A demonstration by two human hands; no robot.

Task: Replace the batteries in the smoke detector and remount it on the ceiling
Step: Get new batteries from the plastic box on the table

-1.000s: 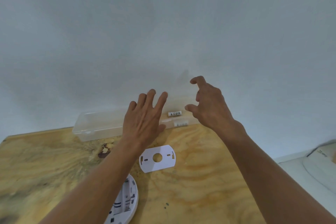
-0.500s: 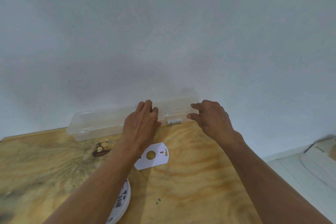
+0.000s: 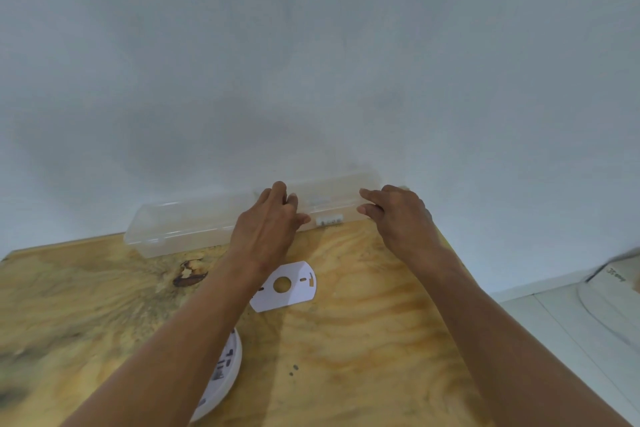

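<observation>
Both hands are on the long clear plastic storage box (image 3: 194, 225) sitting along the far edge of the plywood table (image 3: 363, 340), against the white wall (image 3: 311, 45). Left hand (image 3: 268, 224) lies over the box's middle, fingers bunched close and curled over the top, thumb at the front edge. Right hand (image 3: 398, 212) is at the box's right end, fingers half-curled and narrow, tips touching the lid; can't tell if either hand really grips or only rests there. The box lid looks closed, though clear plastic and blur make that a soft call. Small white labelled items (image 3: 329, 220) show through the front wall between the hands, likely the fresh batteries.

Round white smoke detector body (image 3: 225, 371) lies back-up near the table's near edge, partly under the left forearm, with its inner slots showing. Flat white mounting plate with a centre hole (image 3: 287, 286) lies separately mid-table, between the detector and the box.

Status, as I read it: detector is down from the ceiling and off its plate. Can't see whether old cells are out. Remaining: open the box, pull batteries, fit them, rejoin the detector to the plate, remount on the ceiling. Early stage.
</observation>
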